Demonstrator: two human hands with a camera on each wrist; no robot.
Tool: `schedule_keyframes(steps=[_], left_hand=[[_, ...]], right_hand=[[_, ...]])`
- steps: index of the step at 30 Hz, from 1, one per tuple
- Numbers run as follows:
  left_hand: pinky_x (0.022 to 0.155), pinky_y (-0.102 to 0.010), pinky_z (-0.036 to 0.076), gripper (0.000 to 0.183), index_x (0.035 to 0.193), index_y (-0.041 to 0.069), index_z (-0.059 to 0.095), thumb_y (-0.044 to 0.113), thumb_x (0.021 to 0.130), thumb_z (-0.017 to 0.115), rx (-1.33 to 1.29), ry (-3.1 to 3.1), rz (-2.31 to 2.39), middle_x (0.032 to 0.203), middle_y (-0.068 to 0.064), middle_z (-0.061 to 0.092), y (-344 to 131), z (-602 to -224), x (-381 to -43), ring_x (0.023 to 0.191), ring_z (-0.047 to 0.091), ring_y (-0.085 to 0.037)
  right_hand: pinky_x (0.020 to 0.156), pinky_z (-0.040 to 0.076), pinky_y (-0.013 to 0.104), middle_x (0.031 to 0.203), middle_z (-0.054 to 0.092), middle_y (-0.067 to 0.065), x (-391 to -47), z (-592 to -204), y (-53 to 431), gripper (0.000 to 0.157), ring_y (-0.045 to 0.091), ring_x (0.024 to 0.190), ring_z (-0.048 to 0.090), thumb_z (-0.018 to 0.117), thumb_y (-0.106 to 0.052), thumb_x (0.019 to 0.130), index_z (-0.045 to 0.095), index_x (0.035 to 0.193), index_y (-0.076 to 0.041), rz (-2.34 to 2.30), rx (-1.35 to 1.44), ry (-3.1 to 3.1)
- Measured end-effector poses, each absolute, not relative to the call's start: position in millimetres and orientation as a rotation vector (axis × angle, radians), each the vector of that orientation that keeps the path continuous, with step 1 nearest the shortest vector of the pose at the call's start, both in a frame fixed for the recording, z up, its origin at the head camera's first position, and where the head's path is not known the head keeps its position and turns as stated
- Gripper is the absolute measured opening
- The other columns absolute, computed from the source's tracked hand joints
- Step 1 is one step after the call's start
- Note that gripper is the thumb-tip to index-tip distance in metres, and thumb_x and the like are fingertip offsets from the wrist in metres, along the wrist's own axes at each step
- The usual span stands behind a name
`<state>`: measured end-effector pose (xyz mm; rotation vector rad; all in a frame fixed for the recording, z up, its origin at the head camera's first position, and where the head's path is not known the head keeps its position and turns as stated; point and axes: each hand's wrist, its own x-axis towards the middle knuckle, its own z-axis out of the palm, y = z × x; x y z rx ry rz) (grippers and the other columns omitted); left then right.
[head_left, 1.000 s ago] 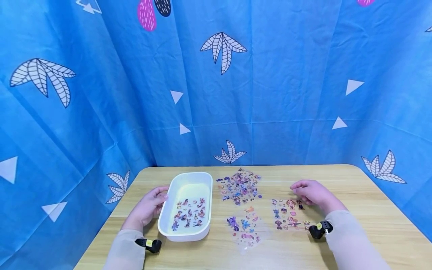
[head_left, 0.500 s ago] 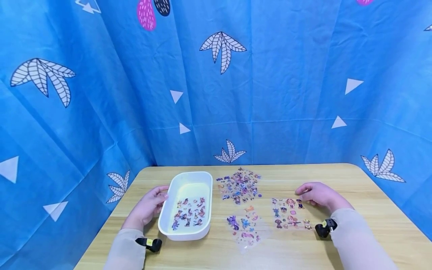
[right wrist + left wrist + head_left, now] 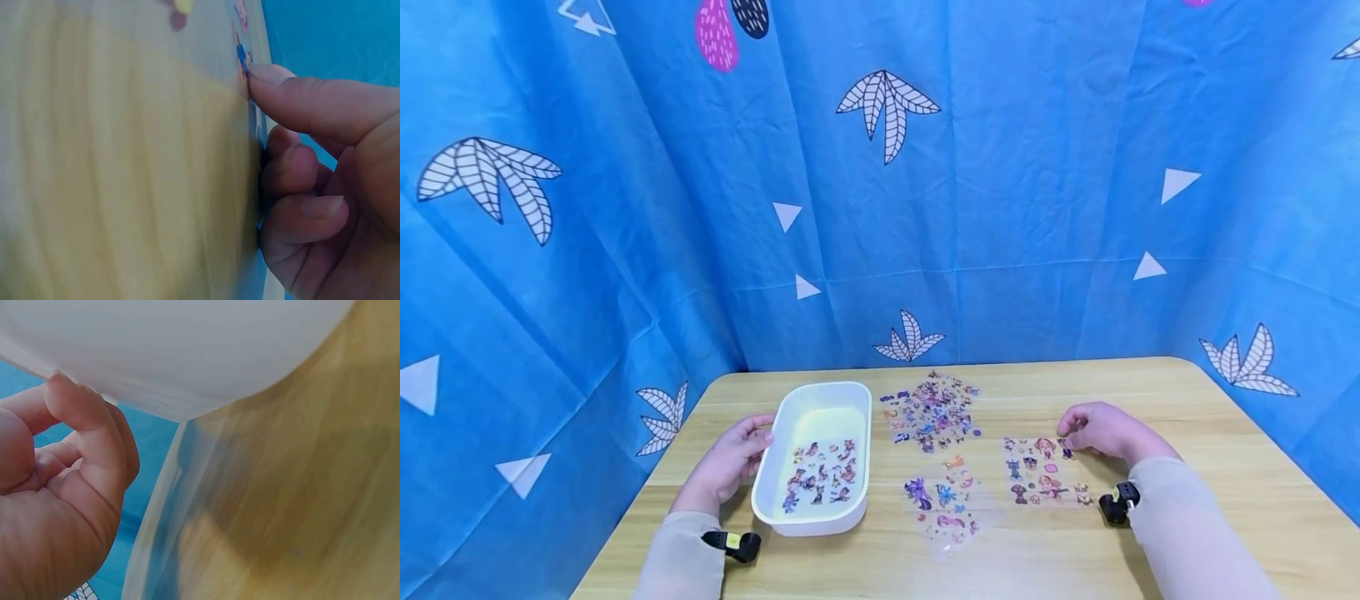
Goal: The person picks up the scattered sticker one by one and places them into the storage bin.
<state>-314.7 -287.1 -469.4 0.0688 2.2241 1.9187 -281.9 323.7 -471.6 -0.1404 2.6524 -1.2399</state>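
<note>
My left hand (image 3: 732, 460) grips the left rim of a white plastic tub (image 3: 764, 487), thumb over the edge and fingers beneath. A clear sheet of cartoon stickers (image 3: 820, 475) lies inside the tub. In the left wrist view my fingers (image 3: 94, 425) bend up against the tub's underside (image 3: 187, 356). My right hand (image 3: 1105, 432) is at the upper right corner of another clear sticker sheet (image 3: 1032, 492) on the table. The right wrist view shows my thumb on that corner by a blue sticker (image 3: 242, 57), the other fingers curled; the index fingertip is hidden.
Behind and between the hands lies a spread of overlapping sticker sheets (image 3: 934, 412). Nearer stands a single tilted sheet with pony stickers (image 3: 947, 504) on the wooden table (image 3: 1037, 567). A blue patterned curtain (image 3: 1015, 208) encloses the back and sides.
My right hand has drawn slightly right and come down onto the sheet's upper right corner. The left hand and tub have stayed in place. The head view has shifted a little.
</note>
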Motion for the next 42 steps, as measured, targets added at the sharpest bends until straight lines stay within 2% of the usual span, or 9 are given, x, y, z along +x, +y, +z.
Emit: schedule_keyframes(steps=[5, 12, 17, 21, 26, 32, 36, 39, 42], left_hand=[[0.066, -0.024, 0.054, 0.05, 0.15, -0.002, 0.037, 0.009, 0.104, 0.054, 0.088, 2.216, 1.937, 0.108, -0.011, 0.058, -289, -471, -314, 0.082, 0.062, -0.014], [0.069, -0.026, 0.055, 0.048, 0.148, -0.001, 0.041, 0.009, 0.104, 0.055, 0.093, 2.234, 1.93, 0.113, -0.016, 0.059, -288, -471, -314, 0.088, 0.062, -0.019], [0.071, -0.027, 0.055, 0.047, 0.148, -0.001, 0.041, 0.01, 0.104, 0.054, 0.102, 2.242, 1.922, 0.114, -0.017, 0.059, -287, -471, -315, 0.09, 0.063, -0.02], [0.07, -0.026, 0.055, 0.047, 0.148, -0.001, 0.041, 0.01, 0.104, 0.054, 0.112, 2.234, 1.919, 0.114, -0.017, 0.059, -288, -471, -315, 0.09, 0.062, -0.019], [0.07, -0.026, 0.055, 0.047, 0.148, -0.002, 0.04, 0.01, 0.104, 0.054, 0.131, 2.225, 1.918, 0.113, -0.017, 0.059, -288, -470, -314, 0.088, 0.062, -0.018], [0.072, -0.027, 0.056, 0.048, 0.149, -0.004, 0.038, 0.009, 0.105, 0.052, 0.156, 2.223, 1.921, 0.115, -0.018, 0.059, -289, -467, -314, 0.089, 0.064, -0.018], [0.073, -0.028, 0.057, 0.049, 0.149, -0.005, 0.037, 0.01, 0.105, 0.052, 0.171, 2.221, 1.92, 0.115, -0.018, 0.059, -289, -467, -313, 0.09, 0.064, -0.019], [0.073, -0.028, 0.057, 0.05, 0.149, -0.005, 0.037, 0.011, 0.105, 0.053, 0.173, 2.22, 1.914, 0.115, -0.018, 0.059, -288, -467, -312, 0.09, 0.064, -0.019], [0.072, -0.028, 0.057, 0.049, 0.149, -0.004, 0.038, 0.011, 0.105, 0.054, 0.153, 2.218, 1.92, 0.114, -0.017, 0.06, -288, -467, -312, 0.089, 0.064, -0.019]], right_hand=[[0.06, 0.044, 0.032, 0.083, 0.06, 0.006, -284, -470, 320, 0.013, 0.02, 0.067, 0.05, 0.073, -0.002, 0.084, 0.067, 0.096, -0.003, -1.226, -0.157, 2.672], [0.067, 0.044, 0.036, 0.081, 0.062, 0.005, -277, -467, 320, 0.005, 0.022, 0.07, 0.053, 0.072, -0.008, 0.088, 0.069, 0.092, -0.006, -1.147, -0.154, 2.684], [0.058, 0.045, 0.032, 0.074, 0.057, 0.005, -275, -467, 323, 0.005, 0.017, 0.06, 0.049, 0.069, -0.007, 0.09, 0.068, 0.094, -0.004, -1.222, -0.138, 2.617], [0.052, 0.044, 0.028, 0.069, 0.053, 0.003, -275, -467, 325, 0.006, 0.015, 0.056, 0.045, 0.067, -0.007, 0.093, 0.067, 0.096, -0.002, -1.269, -0.165, 2.562], [0.054, 0.045, 0.027, 0.072, 0.051, 0.004, -274, -468, 328, 0.008, 0.015, 0.059, 0.044, 0.061, -0.008, 0.098, 0.063, 0.099, -0.001, -1.313, -0.211, 2.505], [0.056, 0.047, 0.027, 0.076, 0.051, 0.006, -278, -469, 330, 0.009, 0.016, 0.063, 0.046, 0.06, -0.006, 0.097, 0.058, 0.1, 0.002, -1.376, -0.295, 2.444], [0.058, 0.05, 0.028, 0.082, 0.055, 0.007, -279, -470, 334, 0.025, 0.016, 0.067, 0.049, 0.062, -0.005, 0.095, 0.058, 0.116, 0.009, -1.46, -0.253, 2.357], [0.059, 0.052, 0.029, 0.082, 0.056, 0.006, -279, -470, 335, 0.034, 0.016, 0.066, 0.05, 0.063, -0.004, 0.095, 0.057, 0.125, 0.009, -1.478, -0.189, 2.339], [0.056, 0.051, 0.028, 0.077, 0.055, 0.005, -280, -468, 334, 0.026, 0.015, 0.062, 0.049, 0.063, -0.006, 0.096, 0.062, 0.119, 0.007, -1.421, -0.209, 2.383]])
